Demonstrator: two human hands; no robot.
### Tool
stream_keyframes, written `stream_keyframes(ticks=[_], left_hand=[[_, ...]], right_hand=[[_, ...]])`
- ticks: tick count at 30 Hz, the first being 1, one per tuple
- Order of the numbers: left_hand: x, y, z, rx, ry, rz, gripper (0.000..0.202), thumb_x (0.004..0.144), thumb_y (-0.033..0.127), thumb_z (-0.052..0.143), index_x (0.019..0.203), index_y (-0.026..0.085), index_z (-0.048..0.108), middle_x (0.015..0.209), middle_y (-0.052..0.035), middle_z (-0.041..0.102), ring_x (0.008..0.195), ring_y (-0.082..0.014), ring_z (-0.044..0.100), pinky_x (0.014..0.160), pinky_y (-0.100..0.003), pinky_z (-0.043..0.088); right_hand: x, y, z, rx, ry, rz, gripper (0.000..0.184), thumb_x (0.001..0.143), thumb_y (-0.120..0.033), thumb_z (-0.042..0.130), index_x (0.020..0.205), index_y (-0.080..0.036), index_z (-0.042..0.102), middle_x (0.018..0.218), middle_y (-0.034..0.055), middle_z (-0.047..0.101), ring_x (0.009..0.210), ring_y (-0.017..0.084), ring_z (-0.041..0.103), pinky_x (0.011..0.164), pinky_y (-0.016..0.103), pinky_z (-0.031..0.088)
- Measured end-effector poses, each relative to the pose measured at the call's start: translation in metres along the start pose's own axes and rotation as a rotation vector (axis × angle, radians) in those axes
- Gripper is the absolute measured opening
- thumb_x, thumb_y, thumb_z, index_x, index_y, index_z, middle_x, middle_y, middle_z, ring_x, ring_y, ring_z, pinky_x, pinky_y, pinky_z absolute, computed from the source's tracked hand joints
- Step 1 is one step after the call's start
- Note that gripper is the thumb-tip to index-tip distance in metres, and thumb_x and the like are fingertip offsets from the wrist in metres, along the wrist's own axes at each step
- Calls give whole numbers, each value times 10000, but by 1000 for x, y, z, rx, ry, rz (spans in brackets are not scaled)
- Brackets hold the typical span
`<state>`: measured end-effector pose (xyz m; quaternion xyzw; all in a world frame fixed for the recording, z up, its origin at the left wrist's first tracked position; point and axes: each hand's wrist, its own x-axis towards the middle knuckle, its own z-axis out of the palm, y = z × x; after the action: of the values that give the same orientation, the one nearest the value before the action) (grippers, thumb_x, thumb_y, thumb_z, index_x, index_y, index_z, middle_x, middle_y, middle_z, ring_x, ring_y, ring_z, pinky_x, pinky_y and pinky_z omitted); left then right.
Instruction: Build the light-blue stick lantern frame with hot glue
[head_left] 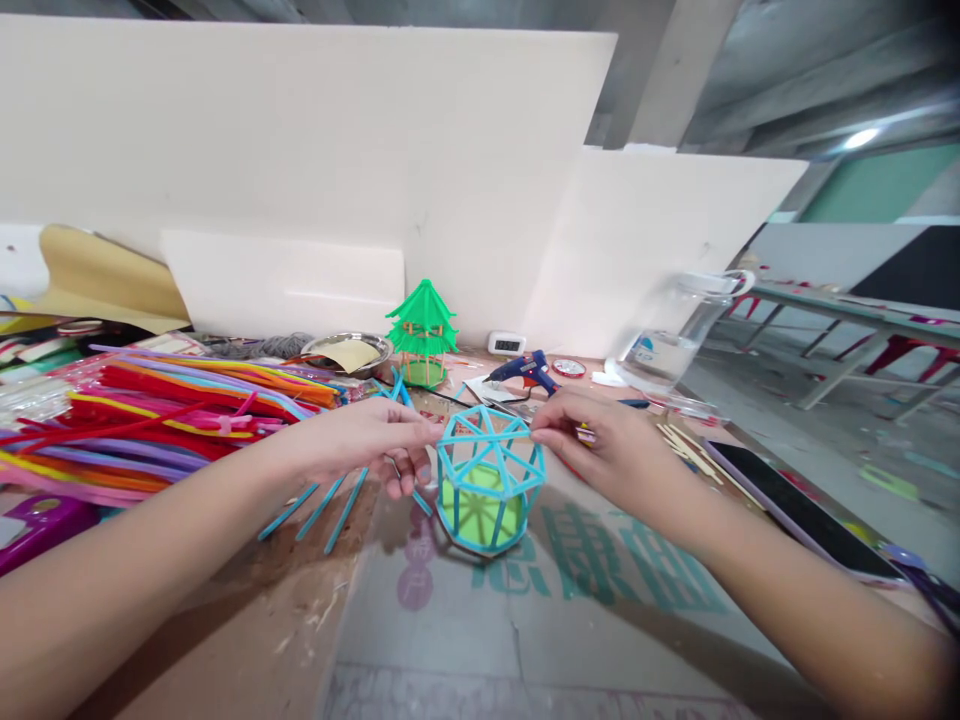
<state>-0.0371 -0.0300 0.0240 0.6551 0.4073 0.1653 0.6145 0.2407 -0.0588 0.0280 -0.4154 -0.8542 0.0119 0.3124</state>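
The left hand (pixel 386 445) pinches the 9 o'clock end of a light-blue crossbar (pixel 487 437) between thumb and forefinger, its other fingers loosely curled; the right hand (pixel 592 435) pinches the 3 o'clock end, fingers folded in. The crossbar spans the top of an octagonal blue-stick frame (pixel 508 494), upright over a printed board (pixel 450 630). From the frame, a green-roofed pagoda model (pixel 426 318) stands at 11 o'clock, a blue glue gun (pixel 532 368) at 1, a smartphone (pixel 802 510) at 3

A dark-screened phone (pixel 799 508) lies right of the right hand (pixel 589 440); a water bottle (pixel 667 335) is beyond that hand. Past the left hand (pixel 371 440) sits a metal bowl (pixel 385 349).
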Motion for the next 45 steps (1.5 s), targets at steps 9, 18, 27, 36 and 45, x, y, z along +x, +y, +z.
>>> stream_keyframes(ticks=[9,18,27,36,45], left_hand=[[1,-5,3,-75,-73,11,326,814,468,695,796,150,631,738,-18,685,623,-125,645,603,-238,533],[-1,-1,12,-110,-55,16,349,768,482,739,767,153,623,696,-1,682,593,-118,641,600,-229,526],[2,-4,10,-69,-63,6,340,792,499,708,817,167,637,724,-4,702,613,-130,660,628,-245,548],[2,-4,9,-42,-60,-1,363,786,512,710,838,162,633,738,-12,703,621,-141,669,630,-257,552],[4,-8,7,-45,-86,15,389,787,538,701,821,157,627,749,-14,695,626,-136,659,637,-265,545]], right_hand=[[2,1,0,72,-31,22,138,906,-192,528,831,-192,643,801,36,675,743,167,611,684,286,464],[2,6,-7,152,-182,164,125,913,-214,524,848,-179,625,795,9,647,717,131,576,652,244,436],[-3,-13,-21,-96,-183,55,170,889,-88,499,840,-179,634,837,23,665,724,135,566,646,246,388],[2,-11,-20,8,-117,80,99,903,-220,592,891,-179,681,816,30,669,718,142,576,642,249,422],[0,-4,-14,11,-161,79,108,887,-146,565,841,-186,655,816,17,672,727,140,590,660,253,420]])
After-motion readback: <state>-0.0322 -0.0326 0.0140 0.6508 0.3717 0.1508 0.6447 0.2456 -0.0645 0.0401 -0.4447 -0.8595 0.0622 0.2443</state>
